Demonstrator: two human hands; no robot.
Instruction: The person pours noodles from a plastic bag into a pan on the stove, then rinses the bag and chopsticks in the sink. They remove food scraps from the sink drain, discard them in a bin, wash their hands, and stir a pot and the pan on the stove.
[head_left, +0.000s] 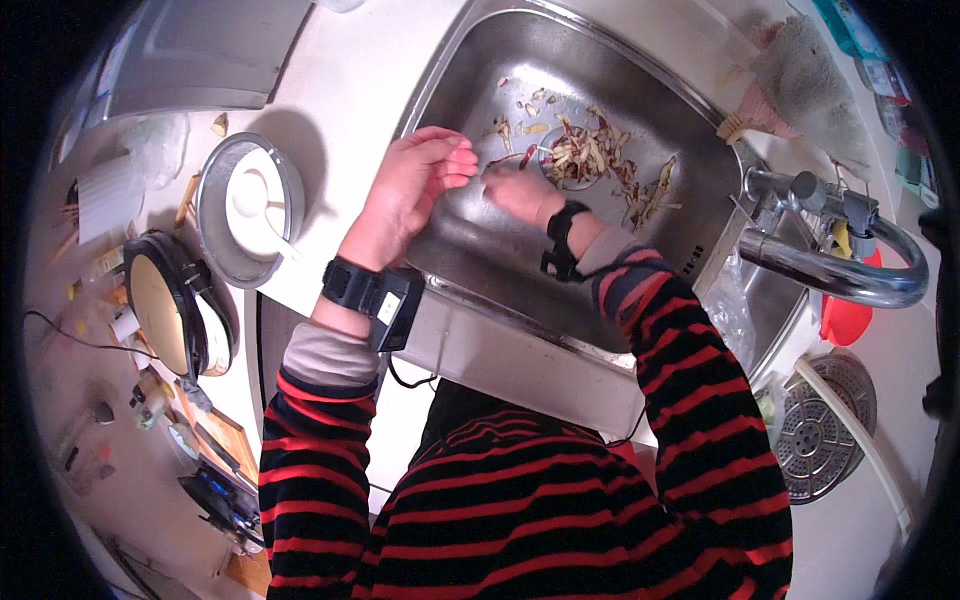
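Observation:
Over the left side of a stainless steel sink (480, 232), my left hand (420, 176) is raised with its fingers curled loosely and nothing visible in it. My right hand (521, 193) is just to its right, above the basin, blurred, with its fingers bent. A thin reddish strip of peel (528, 156) shows beside its fingertips; whether the fingers hold it is unclear. A heap of red and pale vegetable peelings (592, 154) lies over the drain, with more scraps scattered around it in the basin.
A metal bowl (292, 191) holding a white bowl and a white spoon stands on the left counter. The chrome faucet (832, 262) reaches out at the right. Below it are perforated metal steamer plates (814, 435). A round black-rimmed pan (157, 307) stands at the left.

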